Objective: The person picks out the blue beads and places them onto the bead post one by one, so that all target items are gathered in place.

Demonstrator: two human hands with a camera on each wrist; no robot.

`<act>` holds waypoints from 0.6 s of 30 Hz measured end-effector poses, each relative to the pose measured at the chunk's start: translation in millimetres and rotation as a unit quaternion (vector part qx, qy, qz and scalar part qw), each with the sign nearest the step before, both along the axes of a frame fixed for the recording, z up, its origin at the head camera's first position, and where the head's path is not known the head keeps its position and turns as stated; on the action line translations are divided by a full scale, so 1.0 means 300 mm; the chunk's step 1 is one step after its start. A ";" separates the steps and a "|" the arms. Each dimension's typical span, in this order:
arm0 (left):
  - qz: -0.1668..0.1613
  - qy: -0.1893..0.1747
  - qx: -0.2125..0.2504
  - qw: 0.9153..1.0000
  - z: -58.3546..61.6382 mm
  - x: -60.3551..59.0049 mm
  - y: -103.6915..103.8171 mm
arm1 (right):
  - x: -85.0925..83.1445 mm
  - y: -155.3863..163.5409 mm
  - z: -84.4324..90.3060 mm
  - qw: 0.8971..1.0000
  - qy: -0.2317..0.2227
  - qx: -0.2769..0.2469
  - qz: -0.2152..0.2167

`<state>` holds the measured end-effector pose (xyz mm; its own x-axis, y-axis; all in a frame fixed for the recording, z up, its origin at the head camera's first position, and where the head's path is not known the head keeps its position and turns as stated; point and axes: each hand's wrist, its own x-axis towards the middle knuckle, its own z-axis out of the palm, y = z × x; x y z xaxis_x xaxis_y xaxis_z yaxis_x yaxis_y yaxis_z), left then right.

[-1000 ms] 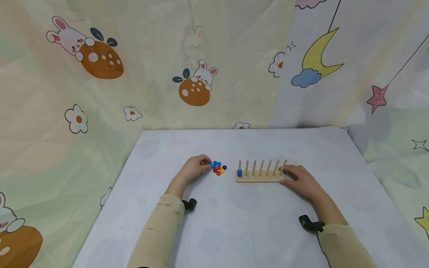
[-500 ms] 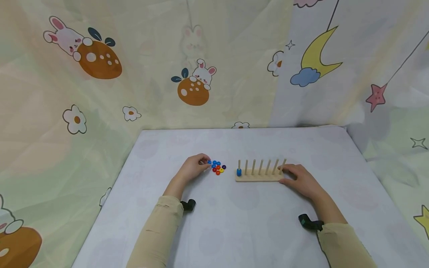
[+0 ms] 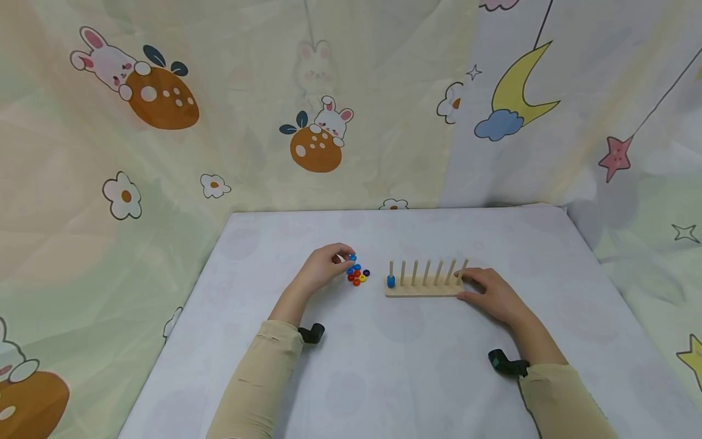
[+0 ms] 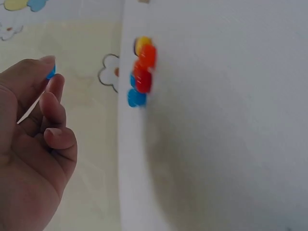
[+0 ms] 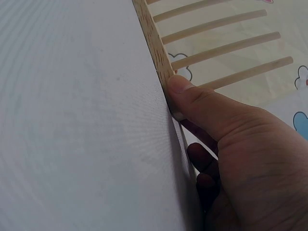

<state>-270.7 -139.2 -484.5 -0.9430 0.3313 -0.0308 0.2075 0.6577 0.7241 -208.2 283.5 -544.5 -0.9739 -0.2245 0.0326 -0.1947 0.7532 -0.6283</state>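
Observation:
A small blue bead [image 4: 51, 72] is pinched between the thumb and fingertips of my left hand [image 3: 320, 268], raised just above a cluster of loose beads. That cluster holds blue, red, orange, yellow and dark beads, among them a yellow bead [image 3: 362, 278]. To its right stands a wooden peg board [image 3: 422, 292] with a row of several upright pegs. Blue beads [image 3: 391, 281] are threaded on its leftmost peg. My right hand [image 3: 496, 297] grips the board's right end, the thumb on the near edge in the right wrist view; the other fingers are partly hidden there.
A white cloth-covered table [image 3: 406, 378] lies beneath everything. Behind it hangs a patterned fabric backdrop [image 3: 384, 152] with rabbits, flowers and a moon. Both wrists carry a small black camera mount, such as the left one [image 3: 312, 333].
My left hand has lifted the blue bead from the left side of the cluster, moving slightly up and to the right. The right hand and peg board have stayed in place.

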 end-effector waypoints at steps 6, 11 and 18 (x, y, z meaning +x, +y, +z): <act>-0.029 0.037 0.007 0.999 0.055 0.017 0.051 | 0.001 -0.002 0.004 1.000 0.000 0.000 0.003; -0.051 0.058 0.009 0.997 0.089 0.032 0.089 | 0.000 -0.003 0.004 1.000 0.004 0.000 0.006; -0.065 0.064 0.017 0.996 0.120 0.054 0.134 | 0.001 -0.001 0.002 1.000 0.007 0.002 0.007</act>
<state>-254.6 -99.1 -448.5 -0.8875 0.4498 0.0997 0.3812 0.5954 0.7072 -207.9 283.3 -544.0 -0.9703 -0.2373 0.0461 -0.2138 0.7531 -0.6223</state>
